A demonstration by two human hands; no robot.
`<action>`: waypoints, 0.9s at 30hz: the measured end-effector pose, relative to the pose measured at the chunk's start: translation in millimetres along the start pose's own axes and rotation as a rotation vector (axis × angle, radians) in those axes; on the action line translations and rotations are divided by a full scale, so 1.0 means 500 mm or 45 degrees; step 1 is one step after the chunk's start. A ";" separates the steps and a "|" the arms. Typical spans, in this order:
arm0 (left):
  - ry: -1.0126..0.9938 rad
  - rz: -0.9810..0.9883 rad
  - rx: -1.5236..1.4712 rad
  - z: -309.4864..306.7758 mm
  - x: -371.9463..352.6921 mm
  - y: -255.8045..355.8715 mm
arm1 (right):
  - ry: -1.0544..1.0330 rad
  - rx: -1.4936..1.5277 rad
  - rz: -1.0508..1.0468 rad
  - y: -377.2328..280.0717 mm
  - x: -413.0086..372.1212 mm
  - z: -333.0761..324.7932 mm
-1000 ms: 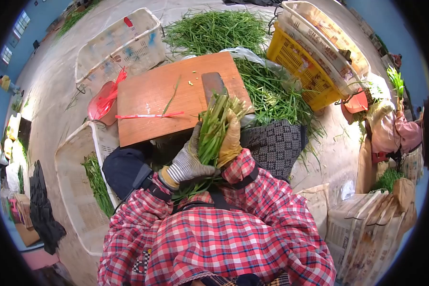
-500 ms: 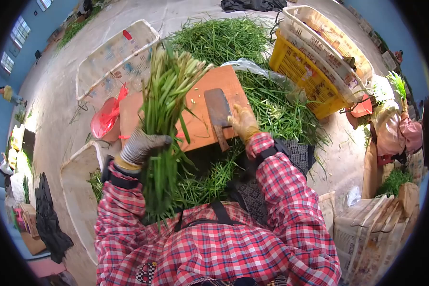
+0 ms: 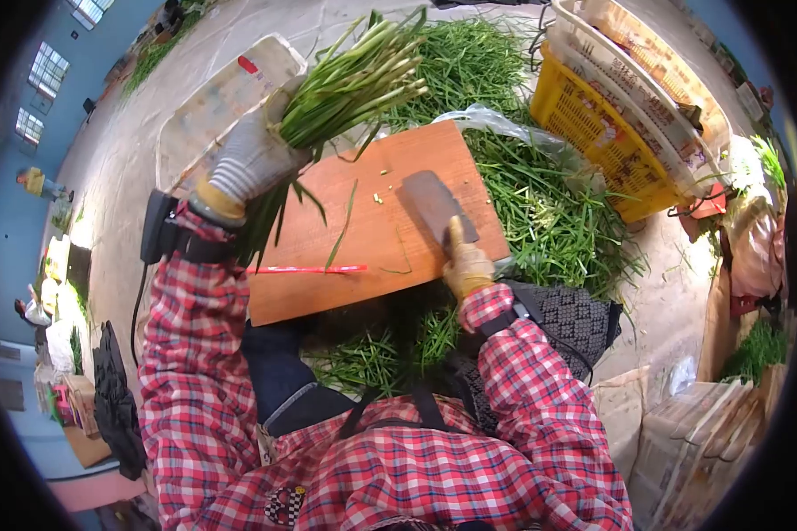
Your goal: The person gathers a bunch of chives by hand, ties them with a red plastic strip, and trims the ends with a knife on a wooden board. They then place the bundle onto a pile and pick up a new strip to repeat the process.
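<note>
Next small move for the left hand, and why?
Probably lower the bunch of green stalks onto the wooden board: the left hand holds it up off the board, while the right hand grips the cleaver lying there.

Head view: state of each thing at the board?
Left hand: gloved, closed around green bundle
Green bundle: raised, pale ends fanned out
Right hand: gloved, closed on cleaver's handle
Cleaver: broad face up, handle covered
Board: scraps scattered on top
Red strip: lying across board, untied
Far greens: loose, heaped
</note>
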State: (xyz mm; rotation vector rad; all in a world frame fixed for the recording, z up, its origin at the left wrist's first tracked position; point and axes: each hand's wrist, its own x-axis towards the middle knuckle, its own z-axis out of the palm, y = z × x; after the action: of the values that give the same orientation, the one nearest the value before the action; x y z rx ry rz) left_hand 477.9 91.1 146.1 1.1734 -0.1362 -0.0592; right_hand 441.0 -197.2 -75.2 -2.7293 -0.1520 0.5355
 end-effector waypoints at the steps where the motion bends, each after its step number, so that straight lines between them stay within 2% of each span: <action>1: 0.048 0.222 0.862 0.011 -0.001 0.002 | 0.043 0.069 0.021 0.011 -0.003 -0.012; 2: 0.086 0.431 1.729 0.011 -0.002 0.005 | 0.051 0.076 -0.008 0.018 -0.002 -0.025; 4: 0.167 0.476 1.774 -0.029 0.010 -0.009 | 0.138 0.253 -0.102 0.035 0.000 -0.019; 6: 0.304 0.673 1.162 -0.062 0.032 -0.025 | 0.292 0.603 -0.151 0.039 -0.007 -0.019; 7: 0.336 0.782 1.098 -0.076 0.047 -0.025 | 0.340 0.723 -0.216 0.037 -0.013 -0.032; 8: 0.342 0.777 1.100 -0.090 0.054 -0.029 | 0.394 0.845 -0.274 0.039 -0.022 -0.046; 9: 0.453 0.894 1.267 -0.087 0.065 -0.030 | 0.315 1.045 -0.267 0.020 -0.048 -0.092; 10: 0.567 1.018 1.434 -0.087 0.080 -0.032 | 0.335 1.037 -0.336 0.024 -0.050 -0.108; 11: 0.612 1.223 1.516 -0.105 0.103 -0.062 | 0.320 1.299 -0.391 0.020 -0.056 -0.117; 12: 0.658 1.208 1.425 -0.103 0.110 -0.098 | 0.298 1.562 -0.438 0.013 -0.060 -0.123; 14: 0.654 1.118 1.213 -0.127 0.134 -0.200 | 0.341 1.662 -0.468 0.022 -0.048 -0.107; 16: 0.740 0.909 0.963 -0.084 0.105 -0.294 | 0.360 1.613 -0.293 0.027 -0.042 -0.108; 18: 0.803 0.556 1.023 -0.042 0.084 -0.360 | 0.412 1.620 -0.248 0.030 -0.041 -0.117; 20: 0.889 0.559 0.846 0.018 0.084 -0.408 | 0.418 1.586 -0.107 0.033 -0.051 -0.142; 21: 0.908 0.591 0.621 0.052 0.095 -0.411 | 0.496 1.555 -0.083 0.036 -0.054 -0.146; 22: 0.917 0.624 0.396 0.086 0.112 -0.412 | 0.590 1.539 -0.156 0.049 -0.050 -0.145; 23: 1.055 0.717 0.183 0.080 0.159 -0.465 | 0.668 1.570 -0.199 0.064 -0.046 -0.143; 24: 1.124 0.787 -0.108 0.162 0.148 -0.400 | 0.757 1.601 -0.229 0.075 -0.045 -0.141; 26: 1.231 0.627 -0.277 0.158 0.223 -0.431 | 0.850 1.569 -0.266 0.078 -0.064 -0.176; 27: 1.406 0.686 -0.254 0.181 0.238 -0.404 | 0.899 1.557 -0.299 0.091 -0.067 -0.187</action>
State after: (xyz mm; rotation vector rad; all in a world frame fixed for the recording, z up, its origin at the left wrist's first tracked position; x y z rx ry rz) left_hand 588.5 -83.8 3.6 0.8039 0.5215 1.0143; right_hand 447.8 -275.3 0.8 -1.5161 0.0426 -0.3512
